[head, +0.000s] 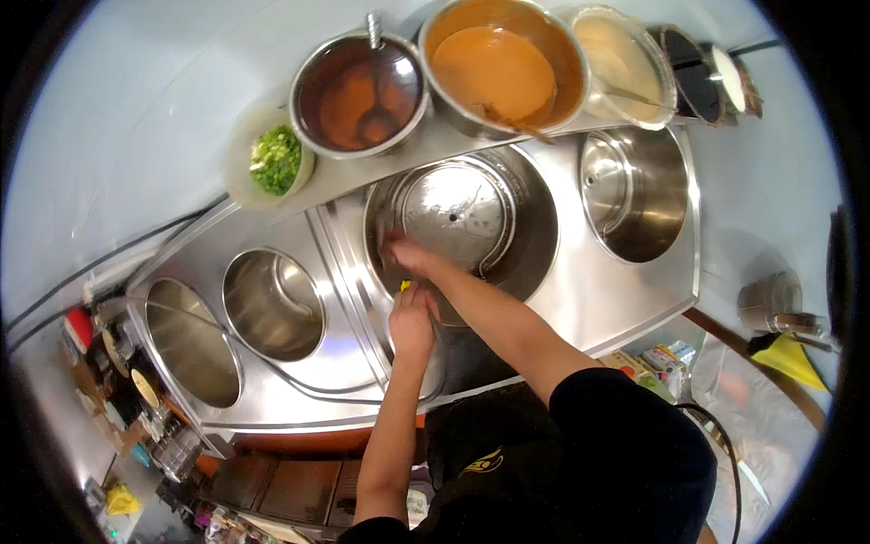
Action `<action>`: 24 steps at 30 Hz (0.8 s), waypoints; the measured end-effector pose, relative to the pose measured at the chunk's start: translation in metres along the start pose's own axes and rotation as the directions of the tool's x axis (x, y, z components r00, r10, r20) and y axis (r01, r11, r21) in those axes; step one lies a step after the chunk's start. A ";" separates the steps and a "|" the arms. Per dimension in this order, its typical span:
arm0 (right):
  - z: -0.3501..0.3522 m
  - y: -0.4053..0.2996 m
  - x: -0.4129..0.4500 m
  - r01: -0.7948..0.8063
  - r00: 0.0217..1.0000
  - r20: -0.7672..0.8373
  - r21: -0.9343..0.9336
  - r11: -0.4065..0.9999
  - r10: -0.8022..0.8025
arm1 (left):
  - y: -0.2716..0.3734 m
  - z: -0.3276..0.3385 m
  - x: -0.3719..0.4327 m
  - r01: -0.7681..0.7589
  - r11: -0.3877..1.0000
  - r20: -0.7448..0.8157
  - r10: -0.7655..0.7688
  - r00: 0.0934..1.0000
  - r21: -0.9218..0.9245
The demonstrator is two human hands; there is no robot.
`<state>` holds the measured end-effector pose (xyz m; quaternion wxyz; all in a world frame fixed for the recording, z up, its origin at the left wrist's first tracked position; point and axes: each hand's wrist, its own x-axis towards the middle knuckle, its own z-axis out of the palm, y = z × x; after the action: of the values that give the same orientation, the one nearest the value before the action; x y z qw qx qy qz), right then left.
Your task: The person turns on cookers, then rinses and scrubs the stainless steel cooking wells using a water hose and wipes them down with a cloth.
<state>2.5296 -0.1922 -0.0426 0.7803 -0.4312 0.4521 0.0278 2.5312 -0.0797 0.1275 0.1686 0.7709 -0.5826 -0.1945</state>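
Note:
My left hand [412, 323] is at the near-left rim of a large round stainless steel well [530, 272], back up and fingers pointing away from me. A small yellow thing [406, 285] shows at its fingertips; whether the hand grips it is unclear. Just beyond, my right hand [408, 257] reaches over the left part of the well and is blurred, so what it holds, if anything, cannot be told. The well's metal bottom [452, 204] looks wet, with a curved tube around it. A dark hose [319, 394] runs over the steel counter towards my left forearm.
Along the back shelf stand a tub of chopped green onions [277, 163], a pot of dark red liquid with a ladle [340, 88], a pot of orange sauce [499, 68] and a tub of pale sauce [618, 61]. Smaller wells lie left [272, 306] and right [635, 197].

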 end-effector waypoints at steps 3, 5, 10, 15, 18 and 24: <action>-0.073 0.085 -0.044 0.021 0.888 0.385 -0.578 0.816 0.250 | 0.035 0.003 0.013 0.106 0.988 0.192 -0.084 0.978 -0.111; -0.166 0.119 -0.087 0.273 0.752 0.464 -0.866 0.419 0.468 | 0.063 0.026 0.016 0.004 0.972 0.025 0.001 1.000 -0.236; -0.233 -0.049 -0.142 0.053 0.995 -0.015 -0.754 -0.654 0.098 | 0.077 0.053 0.011 0.091 0.838 0.067 -0.065 0.996 -0.539; -0.212 -0.071 -0.162 0.049 0.981 -0.062 -0.840 -0.540 0.185 | 0.079 0.074 0.016 0.196 0.622 0.087 -0.202 0.976 -0.758; -0.194 -0.001 -0.186 0.165 0.939 0.088 -0.963 -0.212 0.332 | 0.094 0.054 0.040 0.297 0.464 0.183 -0.275 0.944 -0.835; -0.206 -0.060 -0.164 0.066 0.988 -0.003 -0.898 -0.436 0.156 | 0.097 0.038 0.103 0.239 0.357 0.085 -0.398 0.914 -0.903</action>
<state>2.3188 -0.3165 0.0710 0.0750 -0.8664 0.1820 0.4589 2.4572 -0.2056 0.1313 0.5546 0.6702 -0.2122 -0.4453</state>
